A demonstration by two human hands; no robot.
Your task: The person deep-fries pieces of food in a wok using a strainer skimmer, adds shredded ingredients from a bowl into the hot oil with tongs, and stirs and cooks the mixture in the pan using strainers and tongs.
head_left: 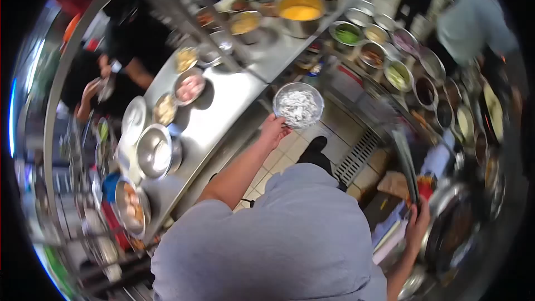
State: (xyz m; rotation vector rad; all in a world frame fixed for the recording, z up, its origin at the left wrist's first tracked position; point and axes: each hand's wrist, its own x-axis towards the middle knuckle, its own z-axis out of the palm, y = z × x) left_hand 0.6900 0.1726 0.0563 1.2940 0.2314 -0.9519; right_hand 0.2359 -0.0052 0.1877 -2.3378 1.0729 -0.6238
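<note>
Out in front of my body, my left hand (275,131) grips the near rim of a round bowl (277,100). Inside the bowl lie white, floury-looking strips (298,106); their kind does not show. On the right side, my right hand (417,224) is closed around the lower end of a long, dark metal utensil (405,161), which points away from me. Motion blur hides what sort of utensil it is. A dark round pan (454,226) sits just beyond this hand.
A steel counter (225,103) on my left carries a bowl of pink pieces (189,86), an empty steel bowl (157,152) and a large pot of yellow liquid (301,12). Several ingredient containers line the right. Below is a floor drain (356,159). Other people stand left and upper right.
</note>
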